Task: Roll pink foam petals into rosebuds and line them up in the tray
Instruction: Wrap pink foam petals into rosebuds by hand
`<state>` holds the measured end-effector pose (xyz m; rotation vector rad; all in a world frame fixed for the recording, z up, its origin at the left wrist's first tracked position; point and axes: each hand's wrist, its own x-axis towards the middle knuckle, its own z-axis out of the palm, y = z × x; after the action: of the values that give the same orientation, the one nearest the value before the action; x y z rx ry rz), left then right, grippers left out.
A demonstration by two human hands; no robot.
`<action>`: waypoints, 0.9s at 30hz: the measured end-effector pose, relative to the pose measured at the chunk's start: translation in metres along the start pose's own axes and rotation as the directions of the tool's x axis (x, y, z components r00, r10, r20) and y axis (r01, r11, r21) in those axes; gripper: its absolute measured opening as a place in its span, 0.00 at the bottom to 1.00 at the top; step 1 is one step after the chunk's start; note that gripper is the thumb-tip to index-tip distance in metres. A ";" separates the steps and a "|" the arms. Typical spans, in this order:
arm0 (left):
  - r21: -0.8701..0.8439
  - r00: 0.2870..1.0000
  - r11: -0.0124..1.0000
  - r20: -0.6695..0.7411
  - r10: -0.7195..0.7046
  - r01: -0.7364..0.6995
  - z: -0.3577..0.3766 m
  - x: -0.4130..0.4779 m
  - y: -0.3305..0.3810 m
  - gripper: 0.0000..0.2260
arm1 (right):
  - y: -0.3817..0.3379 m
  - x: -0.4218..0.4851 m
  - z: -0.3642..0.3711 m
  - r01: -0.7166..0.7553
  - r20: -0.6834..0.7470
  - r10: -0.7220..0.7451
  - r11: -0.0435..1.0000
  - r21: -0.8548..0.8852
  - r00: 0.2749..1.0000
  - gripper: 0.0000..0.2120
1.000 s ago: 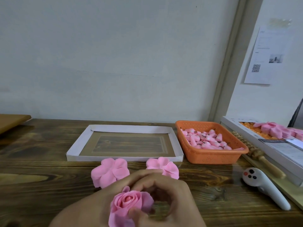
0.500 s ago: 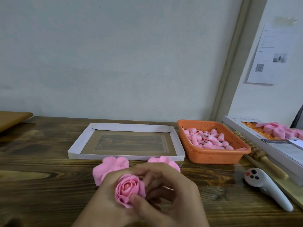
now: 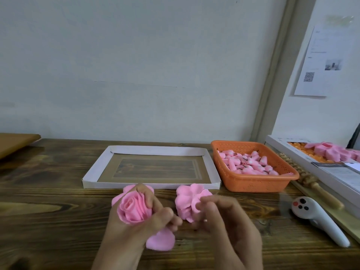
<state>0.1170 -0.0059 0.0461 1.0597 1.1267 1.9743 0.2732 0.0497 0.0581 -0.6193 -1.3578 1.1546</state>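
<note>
- Above the bench (image 3: pixel 48 211), just before the tray (image 3: pixel 152 185), the left hand (image 3: pixel 132 230) grips a rolled rosebud (image 3: pixel 134 209).
- Right hand (image 3: pixel 228 225) curls, blurred, against a petal stack (image 3: pixel 187 201); its grip I cannot tell.

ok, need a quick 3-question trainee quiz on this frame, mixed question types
1. True or false: the white tray holds no roses yet.
2. Which hand grips the rolled rose? A: left hand. B: the other one. C: neither.
3. What colour is the basket to the right of the tray?

Key: 1 true; 2 A; 3 orange.
</note>
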 end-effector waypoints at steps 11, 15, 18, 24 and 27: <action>-0.237 0.964 0.970 -0.242 -0.115 0.057 0.016 0.004 -0.010 0.24 | 0.017 -0.018 0.008 -0.218 0.336 0.248 0.968 -0.124 0.909 0.13; -0.095 0.984 0.994 -0.174 0.037 -0.054 0.016 0.007 -0.011 0.11 | 0.014 -0.014 0.010 -0.221 0.229 0.212 0.975 0.012 0.950 0.16; -0.077 0.981 0.981 -0.086 0.173 -0.180 0.015 0.006 -0.014 0.14 | 0.009 -0.014 0.017 -0.188 0.114 0.176 0.976 0.106 0.978 0.12; 0.215 0.942 0.934 -0.117 0.316 -0.286 0.024 -0.006 -0.005 0.14 | 0.004 -0.018 0.030 -0.057 -0.001 0.059 0.972 0.228 0.998 0.08; 0.286 0.942 0.921 -0.129 0.309 -0.263 0.025 -0.007 -0.001 0.14 | 0.004 -0.017 0.031 -0.030 -0.016 0.034 0.980 0.198 0.999 0.09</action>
<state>0.1419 -0.0012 0.0512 1.2728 1.4302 2.2220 0.2458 0.0285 0.0527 -0.5088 -1.2018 1.2886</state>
